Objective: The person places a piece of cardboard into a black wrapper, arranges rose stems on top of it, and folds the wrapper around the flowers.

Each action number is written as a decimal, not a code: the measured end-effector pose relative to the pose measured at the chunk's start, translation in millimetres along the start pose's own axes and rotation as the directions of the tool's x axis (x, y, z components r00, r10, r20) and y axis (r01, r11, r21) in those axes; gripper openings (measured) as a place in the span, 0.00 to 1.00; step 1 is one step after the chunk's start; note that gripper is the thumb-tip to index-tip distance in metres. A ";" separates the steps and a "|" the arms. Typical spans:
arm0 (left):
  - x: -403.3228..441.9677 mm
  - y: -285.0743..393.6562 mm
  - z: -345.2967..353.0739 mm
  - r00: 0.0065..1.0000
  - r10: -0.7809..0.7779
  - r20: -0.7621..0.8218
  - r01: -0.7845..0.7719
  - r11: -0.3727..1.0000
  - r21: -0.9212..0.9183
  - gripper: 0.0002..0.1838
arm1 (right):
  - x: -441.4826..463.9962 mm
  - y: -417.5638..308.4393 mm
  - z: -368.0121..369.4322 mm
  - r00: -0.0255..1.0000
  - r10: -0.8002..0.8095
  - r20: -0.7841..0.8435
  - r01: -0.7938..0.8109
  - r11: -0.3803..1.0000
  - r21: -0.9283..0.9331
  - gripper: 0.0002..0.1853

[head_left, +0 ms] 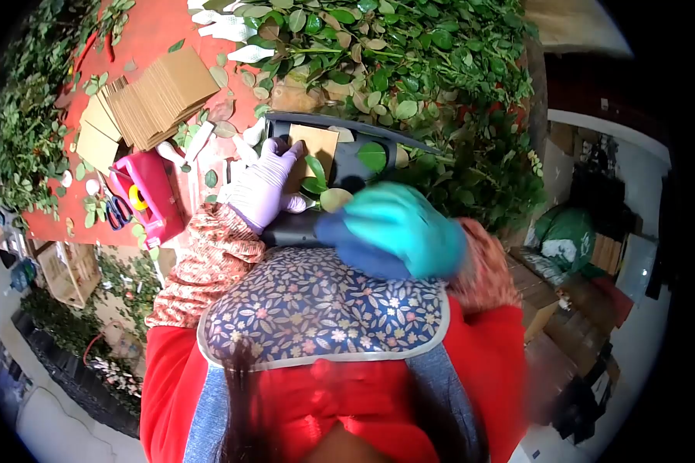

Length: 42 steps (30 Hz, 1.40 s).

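A dark tray-like holder (352, 164) with a raised back rim lies in front of my body. On it rests a small brown cardboard sheet (320, 148), with green rose leaves (314, 176) across it. My left hand (261, 189), in a striped lavender glove, holds the left side of the cardboard, fingers at its upper edge and thumb lower down. My right hand (398, 231), in a teal and dark blue glove, is over the near right side of the holder. Motion smears its fingers, so I cannot make out whether it holds anything.
A stack of cardboard sheets (162, 96) lies on the red table (143, 38). Nearer stand a pink caddy (150, 197) with yellow tape and blue-handled scissors (118, 211). Leafy stems (409, 62) heap at the back and right, beside white-netted flower heads (228, 29).
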State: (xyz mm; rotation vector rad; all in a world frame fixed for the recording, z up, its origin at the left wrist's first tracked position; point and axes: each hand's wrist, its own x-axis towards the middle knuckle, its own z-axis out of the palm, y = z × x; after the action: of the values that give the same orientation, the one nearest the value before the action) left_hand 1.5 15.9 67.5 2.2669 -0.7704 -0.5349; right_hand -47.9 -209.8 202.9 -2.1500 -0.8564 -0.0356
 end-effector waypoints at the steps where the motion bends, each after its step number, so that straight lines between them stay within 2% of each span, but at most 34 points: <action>1: -0.5 -0.2 -0.8 1.000 -0.018 -0.003 0.018 0.999 0.028 0.50 | -5.9 24.1 19.9 0.994 0.001 -0.107 0.003 1.000 0.030 0.15; 3: -0.1 -1.8 -1.6 1.000 -0.020 -0.002 0.020 1.000 -0.001 0.48 | -8.8 67.6 46.3 0.990 0.110 0.091 -0.110 0.994 -0.004 0.14; 4: -0.6 -6.3 3.6 0.998 -0.060 0.020 0.062 0.994 -0.094 0.46 | -11.2 82.2 53.0 0.989 0.079 0.124 -0.071 0.996 -0.060 0.16; 5: -2.7 -8.6 8.1 0.993 -0.102 0.053 0.110 0.976 -0.188 0.44 | -11.2 96.0 56.1 0.989 0.016 0.149 0.015 0.979 -0.205 0.15; 6: -1.9 -4.3 6.3 0.978 -0.179 0.107 0.193 0.972 -0.133 0.39 | -15.7 113.8 67.2 0.992 0.025 0.126 0.000 0.981 -0.195 0.14; 7: -3.2 2.5 1.6 0.980 -0.150 0.132 0.186 0.925 -0.331 0.38 | -23.9 123.0 78.8 0.994 0.042 0.104 -0.022 0.982 -0.185 0.13; 10: -9.9 -14.7 16.8 0.983 -0.128 0.133 0.163 0.939 -0.302 0.39 | -22.4 119.7 78.7 0.993 0.079 0.088 -0.060 0.978 -0.200 0.10; 12: -8.5 -1.4 1.0 0.995 -0.088 0.052 0.097 0.975 -0.201 0.39 | -19.0 114.7 76.5 0.991 0.100 0.089 -0.080 0.976 -0.200 0.08; 13: -7.9 1.6 -3.1 0.994 -0.086 0.062 0.097 0.976 -0.197 0.39 | -17.0 113.4 75.7 0.991 0.107 0.081 -0.089 0.976 -0.196 0.08; 15: -6.8 5.1 -8.7 0.965 -0.224 0.138 0.241 0.963 -0.124 0.39 | -17.1 111.7 75.0 0.987 0.120 0.102 -0.098 0.974 -0.202 0.09; 16: -8.6 -2.2 0.7 0.989 -0.141 0.043 0.146 0.977 -0.158 0.39 | -18.8 112.8 74.9 0.982 0.139 0.125 -0.114 0.975 -0.189 0.10; 17: -8.6 -4.2 3.4 0.989 -0.135 0.054 0.141 0.979 -0.148 0.39 | -22.1 114.1 75.5 0.983 0.146 0.111 -0.124 0.975 -0.187 0.10; 19: -7.0 -6.6 5.0 0.981 -0.157 0.112 0.179 0.956 -0.230 0.40 | -26.5 116.1 76.9 0.978 0.152 0.143 -0.114 0.964 -0.242 0.11; 23: -7.6 -4.4 4.7 0.976 -0.177 0.127 0.202 0.953 -0.228 0.39 | -22.7 101.7 72.5 0.968 0.175 0.179 -0.114 0.945 -0.307 0.12; 25: -7.5 -2.2 3.9 0.967 -0.202 0.156 0.244 0.910 -0.336 0.37 | -22.8 99.0 73.4 0.966 0.192 0.174 -0.122 0.930 -0.347 0.13; 29: -5.7 2.8 -3.0 0.974 -0.135 0.183 0.176 0.957 -0.232 0.36 | -26.9 106.0 73.1 0.977 0.140 0.158 -0.082 0.942 -0.324 0.17; 33: -3.5 -4.2 1.8 0.990 -0.037 0.138 0.070 0.968 -0.243 0.33 | -55.0 138.4 96.0 0.992 0.085 0.089 -0.051 0.943 -0.329 0.18; 35: 0.2 -1.2 -0.1 0.984 -0.016 0.177 0.036 0.993 -0.110 0.34 | -59.2 147.1 106.3 0.997 0.033 0.063 -0.011 0.949 -0.315 0.19; 36: 3.2 3.0 -3.1 0.990 0.033 0.136 -0.014 0.990 -0.138 0.33 | -60.2 147.8 108.5 0.999 0.029 0.041 -0.014 0.946 -0.324 0.20; 37: 3.6 7.7 -9.0 0.982 0.028 0.186 -0.030 1.000 0.004 0.32 | -64.3 149.5 107.6 1.000 -0.002 0.001 0.002 0.938 -0.346 0.19; 39: 6.6 16.4 -15.4 0.976 -0.007 0.219 -0.031 0.985 0.171 0.36 | -61.3 142.5 103.9 1.000 0.023 0.010 -0.018 0.929 -0.370 0.17; 40: 8.1 19.8 -17.6 0.976 -0.002 0.216 -0.037 0.984 0.175 0.36 | -59.4 140.2 101.7 1.000 0.021 0.006 -0.017 0.927 -0.376 0.17; 42: 8.0 24.2 -22.0 0.984 0.028 0.178 -0.063 0.978 0.197 0.43 | -54.5 133.7 98.2 1.000 0.015 -0.026 -0.023 0.943 -0.331 0.16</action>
State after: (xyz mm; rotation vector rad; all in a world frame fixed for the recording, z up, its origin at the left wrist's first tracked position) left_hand 10.6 6.5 98.5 2.4036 -1.0017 -0.6669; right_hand -35.7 -232.4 30.2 -2.4659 -0.8648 -0.2079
